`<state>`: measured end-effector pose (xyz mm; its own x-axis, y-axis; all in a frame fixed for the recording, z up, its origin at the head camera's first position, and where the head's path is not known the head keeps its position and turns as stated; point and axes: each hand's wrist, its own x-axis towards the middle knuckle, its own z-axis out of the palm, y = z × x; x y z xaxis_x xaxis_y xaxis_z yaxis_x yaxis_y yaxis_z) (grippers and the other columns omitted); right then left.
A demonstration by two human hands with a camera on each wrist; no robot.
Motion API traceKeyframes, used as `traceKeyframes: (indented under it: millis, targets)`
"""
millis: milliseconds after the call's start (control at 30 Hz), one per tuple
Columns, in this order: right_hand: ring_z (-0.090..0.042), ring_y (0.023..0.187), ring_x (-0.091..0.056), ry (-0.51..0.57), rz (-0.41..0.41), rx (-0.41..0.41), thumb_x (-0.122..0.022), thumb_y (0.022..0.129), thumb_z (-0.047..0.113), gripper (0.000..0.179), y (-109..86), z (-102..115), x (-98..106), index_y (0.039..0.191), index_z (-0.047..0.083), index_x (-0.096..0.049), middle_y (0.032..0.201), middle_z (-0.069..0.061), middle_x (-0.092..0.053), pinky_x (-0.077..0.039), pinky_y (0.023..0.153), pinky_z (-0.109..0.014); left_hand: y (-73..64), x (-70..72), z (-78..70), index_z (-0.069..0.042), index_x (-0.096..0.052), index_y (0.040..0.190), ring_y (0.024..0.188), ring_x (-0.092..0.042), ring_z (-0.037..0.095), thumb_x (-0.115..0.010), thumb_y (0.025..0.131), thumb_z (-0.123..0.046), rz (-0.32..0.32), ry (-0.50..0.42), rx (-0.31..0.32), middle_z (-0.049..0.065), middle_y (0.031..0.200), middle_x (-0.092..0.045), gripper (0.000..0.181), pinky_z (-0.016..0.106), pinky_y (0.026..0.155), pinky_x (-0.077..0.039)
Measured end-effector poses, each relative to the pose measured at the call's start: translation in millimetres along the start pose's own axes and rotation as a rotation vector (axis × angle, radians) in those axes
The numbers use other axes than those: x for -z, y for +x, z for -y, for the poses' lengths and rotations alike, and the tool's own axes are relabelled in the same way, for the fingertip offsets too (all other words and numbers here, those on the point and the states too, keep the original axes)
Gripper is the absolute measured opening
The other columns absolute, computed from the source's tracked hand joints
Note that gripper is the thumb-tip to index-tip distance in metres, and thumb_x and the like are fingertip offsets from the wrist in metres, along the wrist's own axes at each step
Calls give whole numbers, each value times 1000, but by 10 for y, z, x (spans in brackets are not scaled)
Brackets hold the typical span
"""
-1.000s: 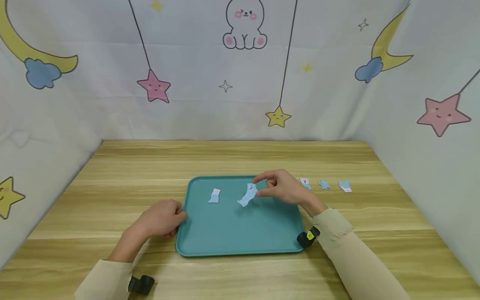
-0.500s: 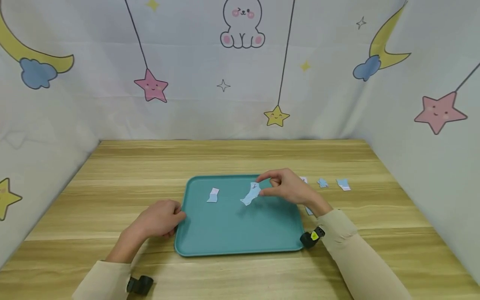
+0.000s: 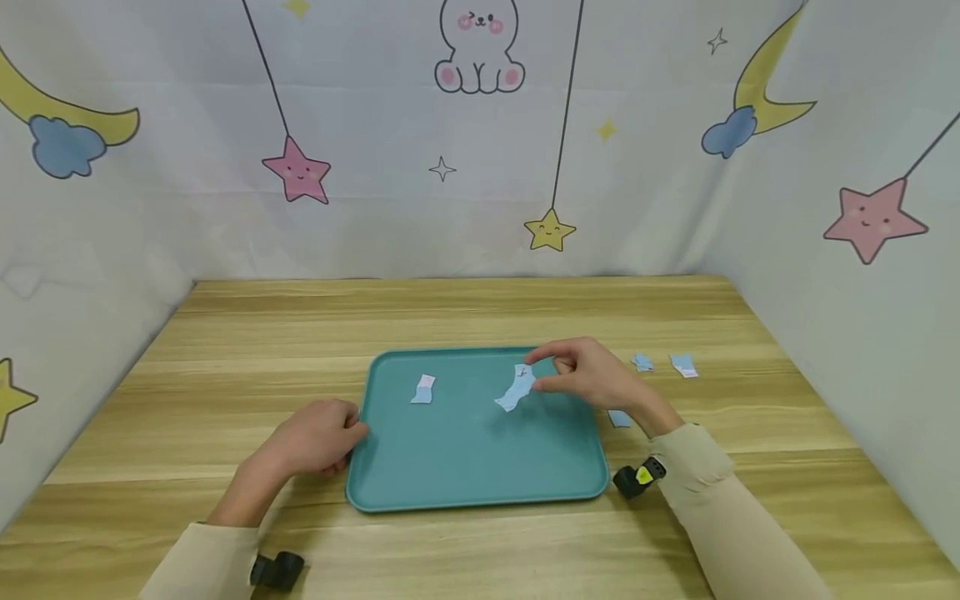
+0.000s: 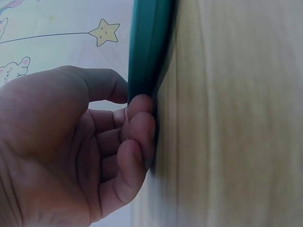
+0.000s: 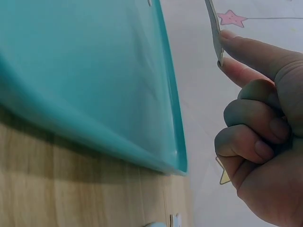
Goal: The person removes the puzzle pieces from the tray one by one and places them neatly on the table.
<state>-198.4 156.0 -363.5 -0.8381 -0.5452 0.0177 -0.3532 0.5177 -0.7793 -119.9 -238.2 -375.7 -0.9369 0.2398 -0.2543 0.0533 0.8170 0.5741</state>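
Note:
In the head view, my right hand (image 3: pixel 588 379) pinches a pale blue puzzle piece (image 3: pixel 516 388) with wavy edges and a small dark mark, between index finger and thumb. The piece hangs above the right half of a teal tray (image 3: pixel 465 467); the right wrist view shows it edge-on as a thin strip (image 5: pixel 215 35), its other fingers curled in. At the tray's left rim, my left hand (image 3: pixel 318 437) holds the edge, thumb against the rim and fingers curled at its side, as the left wrist view shows. A pink-and-blue piece (image 3: pixel 423 389) lies on the tray's upper left.
Right of the tray, on the wooden table (image 3: pixel 750 433), lie a small blue piece (image 3: pixel 642 362), a blue-and-white piece (image 3: pixel 683 365) and another blue piece (image 3: pixel 619 418) near my right wrist. A patterned cloth (image 3: pixel 375 233) encloses the table's back and sides.
My right hand has drifted a little to the right, carrying the pinched piece. It now covers one table piece and uncovers another beside the tray. My left hand stays at the rim.

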Motion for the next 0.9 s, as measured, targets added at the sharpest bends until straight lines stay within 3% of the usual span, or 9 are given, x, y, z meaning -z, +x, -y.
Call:
traceKeyframes:
  millis: [433,900]
  targets:
    - [-8,54,-25,2,-60,10,-79,95,17,35,-205,-123,171,127,5,-73,60,7,-27,-34,60,-25,3,-1,-1,-9,-53,72,48,-55,16,-53,101,-15,3,8,-1,3,56,-59,30,32,53,-41]
    - [-6,54,-26,21,-93,-64,-79,95,22,39,-478,-284,381,130,6,-72,61,6,-28,-34,56,-27,-3,12,-10,-10,-53,72,49,-55,16,-53,101,-16,3,6,-13,3,57,-59,30,31,52,-42]
